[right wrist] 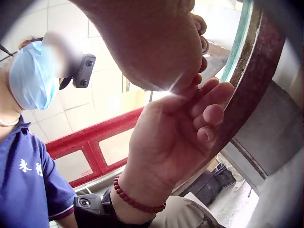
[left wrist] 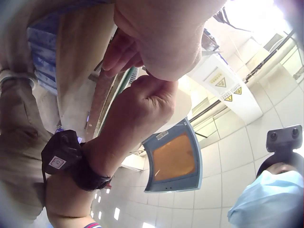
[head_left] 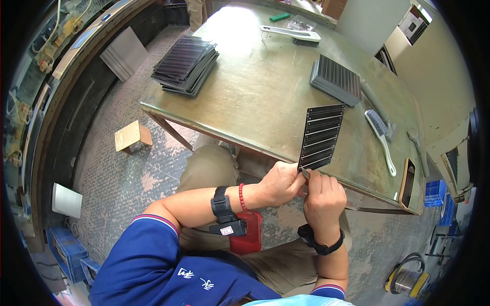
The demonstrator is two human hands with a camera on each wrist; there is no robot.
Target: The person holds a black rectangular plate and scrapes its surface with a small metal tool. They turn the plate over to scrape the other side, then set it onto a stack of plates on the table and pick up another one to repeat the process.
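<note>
A black slatted panel [head_left: 321, 136] with pale stripes stands tilted above the table's front edge. My left hand [head_left: 280, 183] pinches its lower corner. Close beside it, my right hand [head_left: 325, 195] has curled fingers round a small grey pointed piece [head_left: 305, 173], held against that corner. In the left wrist view, my left hand [left wrist: 164, 38] fills the top, with my right hand [left wrist: 137, 114] below it. The right wrist view has my right hand [right wrist: 147, 42] above my left hand [right wrist: 166, 137]; the fingers hide most of the grip.
On the table [head_left: 245, 92] are a loose stack of dark panels [head_left: 185, 64], a neater stack [head_left: 336, 79], a white-handled brush [head_left: 380, 140] and another brush [head_left: 291, 33]. A wooden stool [head_left: 132, 136] stands on the floor, left of the table.
</note>
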